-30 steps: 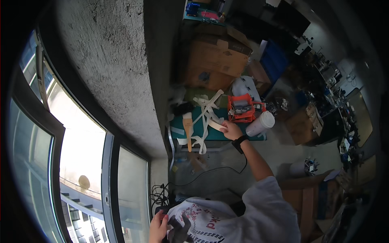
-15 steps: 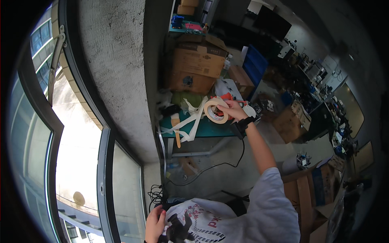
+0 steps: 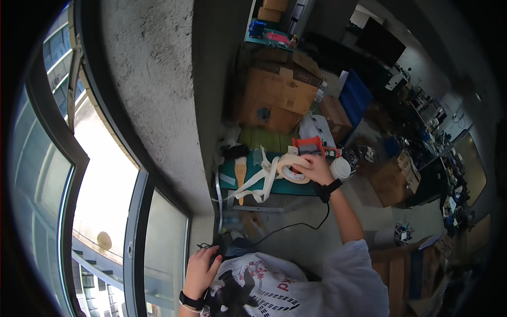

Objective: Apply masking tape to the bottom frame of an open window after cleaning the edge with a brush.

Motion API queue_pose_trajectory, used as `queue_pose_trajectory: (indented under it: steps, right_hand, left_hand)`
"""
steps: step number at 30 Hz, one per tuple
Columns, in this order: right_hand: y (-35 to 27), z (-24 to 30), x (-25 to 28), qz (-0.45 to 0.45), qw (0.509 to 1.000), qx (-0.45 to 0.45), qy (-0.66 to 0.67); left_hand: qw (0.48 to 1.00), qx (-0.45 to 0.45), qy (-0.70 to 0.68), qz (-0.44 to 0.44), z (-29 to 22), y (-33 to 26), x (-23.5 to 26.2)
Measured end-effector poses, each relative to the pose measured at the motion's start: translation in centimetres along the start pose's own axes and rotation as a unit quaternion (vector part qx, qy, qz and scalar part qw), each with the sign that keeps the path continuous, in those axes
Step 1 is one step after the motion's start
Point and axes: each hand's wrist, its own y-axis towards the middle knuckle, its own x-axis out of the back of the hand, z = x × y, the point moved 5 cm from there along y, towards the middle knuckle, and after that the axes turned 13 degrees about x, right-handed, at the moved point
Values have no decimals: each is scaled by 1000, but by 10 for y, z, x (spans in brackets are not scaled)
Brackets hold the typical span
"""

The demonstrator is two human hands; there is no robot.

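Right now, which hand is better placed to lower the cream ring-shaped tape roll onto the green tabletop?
Likely the right hand: it holds the tape roll near the tabletop; the left hand is by the white shirt.

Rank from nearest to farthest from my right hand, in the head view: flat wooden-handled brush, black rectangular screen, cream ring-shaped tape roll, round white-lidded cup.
1. Cream ring-shaped tape roll: held in your right hand.
2. Round white-lidded cup: just right of the hand.
3. Flat wooden-handled brush: farther, to the left.
4. Black rectangular screen: far off, upper right.
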Motion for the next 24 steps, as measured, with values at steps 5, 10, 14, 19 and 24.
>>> queue_pose_trajectory:
  steps: [5, 10, 14, 19, 24]
  right_hand:
    - [6, -2, -6, 24, 1000, 6, 18]
    - [15, -9, -2, 11, 998, -20, 58]
    - [20, -22, 3, -8, 996, -27, 86]
    - [16, -38, 29, -73, 986, -65, 134]
    - [10, -18, 86, -109, 984, -121, 78]
  left_hand:
    - [992, -67, 49, 90, -61, 92, -41]
    - [980, -145, 130, 26, -98, 182, -111]
    - [973, -158, 168, 23, -103, 238, -148]
    - [992, -76, 80, 67, -98, 277, -144]
    - [992, -34, 122, -20, -80, 309, -112]
